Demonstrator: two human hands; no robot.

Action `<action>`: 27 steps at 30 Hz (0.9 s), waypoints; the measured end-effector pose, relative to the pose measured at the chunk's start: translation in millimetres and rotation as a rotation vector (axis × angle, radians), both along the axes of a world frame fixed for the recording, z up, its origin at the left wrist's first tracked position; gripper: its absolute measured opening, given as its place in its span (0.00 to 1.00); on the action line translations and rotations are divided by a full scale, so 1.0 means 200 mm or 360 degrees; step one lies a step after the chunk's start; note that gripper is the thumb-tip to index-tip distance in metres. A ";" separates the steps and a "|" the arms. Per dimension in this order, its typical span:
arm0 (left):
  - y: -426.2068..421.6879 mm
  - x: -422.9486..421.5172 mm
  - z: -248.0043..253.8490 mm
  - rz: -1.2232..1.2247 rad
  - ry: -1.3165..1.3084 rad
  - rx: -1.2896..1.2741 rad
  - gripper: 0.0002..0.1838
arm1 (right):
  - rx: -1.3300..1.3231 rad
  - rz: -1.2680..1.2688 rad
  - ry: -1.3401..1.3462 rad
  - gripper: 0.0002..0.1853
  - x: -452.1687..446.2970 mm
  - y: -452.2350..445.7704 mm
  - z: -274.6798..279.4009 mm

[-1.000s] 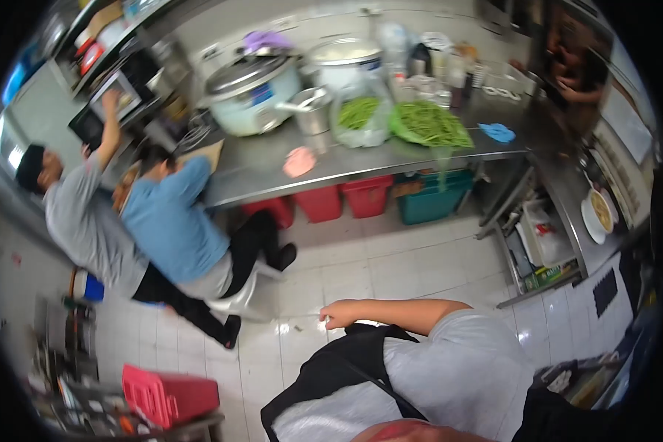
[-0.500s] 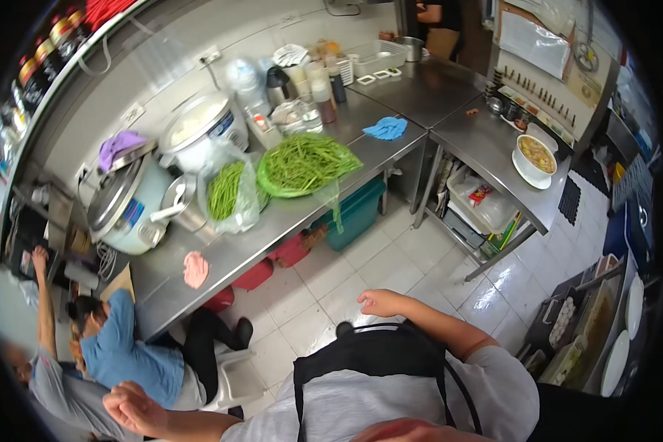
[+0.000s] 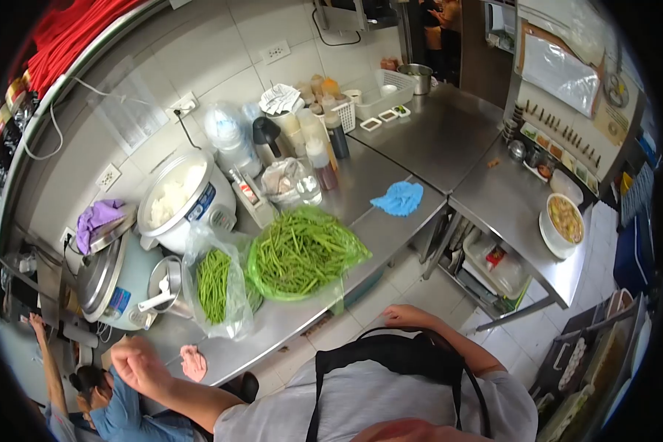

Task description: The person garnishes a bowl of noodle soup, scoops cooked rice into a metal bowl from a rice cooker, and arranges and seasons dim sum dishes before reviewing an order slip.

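My left hand [image 3: 141, 365] is raised over the near left end of the steel counter [image 3: 269, 335], beside a pink cloth [image 3: 193, 362]. Its fingers are curled in and slightly blurred. My right hand [image 3: 407, 315] hangs low in front of my body, near the black apron [image 3: 379, 346], its fingers bent and partly hidden. On the counter lie a green bag of long green beans [image 3: 302, 250], a clear bag of beans [image 3: 214, 287] and a blue cloth [image 3: 398, 199]. A metal pot with white handles [image 3: 171, 287] stands beside the clear bag.
Rice cookers [image 3: 188, 195] and sauce bottles [image 3: 318, 155] line the back. A bowl of soup [image 3: 562, 221] sits on the right counter [image 3: 486, 184]. Two people, one in a blue shirt [image 3: 129, 409], are at the lower left. Egg trays [image 3: 571, 365] stand at the lower right.
The view has swung right and come closer to the counter. My left hand, unseen a second ago, is now raised at the lower left. The two people sit lower at the left edge.
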State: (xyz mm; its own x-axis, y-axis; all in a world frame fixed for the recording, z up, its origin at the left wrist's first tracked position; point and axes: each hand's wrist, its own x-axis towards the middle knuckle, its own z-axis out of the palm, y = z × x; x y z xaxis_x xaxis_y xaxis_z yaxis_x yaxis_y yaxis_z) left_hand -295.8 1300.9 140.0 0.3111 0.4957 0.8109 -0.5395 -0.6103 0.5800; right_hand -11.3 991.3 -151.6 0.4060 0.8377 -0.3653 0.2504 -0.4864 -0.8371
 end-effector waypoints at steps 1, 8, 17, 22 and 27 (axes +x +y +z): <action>0.02 0.13 0.02 -0.0026 0.0022 0.0046 0.10 | 0.0022 -0.0063 -0.0097 0.19 0.09 -0.01 0.00; 0.02 0.71 0.14 -0.0737 0.0322 0.0398 0.13 | 0.0069 -0.0733 0.0122 0.18 0.61 -0.17 0.05; -0.54 1.39 0.46 -0.2131 0.1179 0.1594 0.21 | 0.0487 -0.0413 -0.0171 0.14 1.47 0.03 0.14; -0.69 1.62 0.52 -0.1902 0.1098 0.1583 0.18 | 0.0414 -0.0040 -0.0264 0.10 1.76 0.16 -0.01; -0.79 1.66 0.47 -0.1834 0.1167 0.1398 0.19 | 0.0477 -0.0024 -0.0199 0.05 1.83 0.19 -0.06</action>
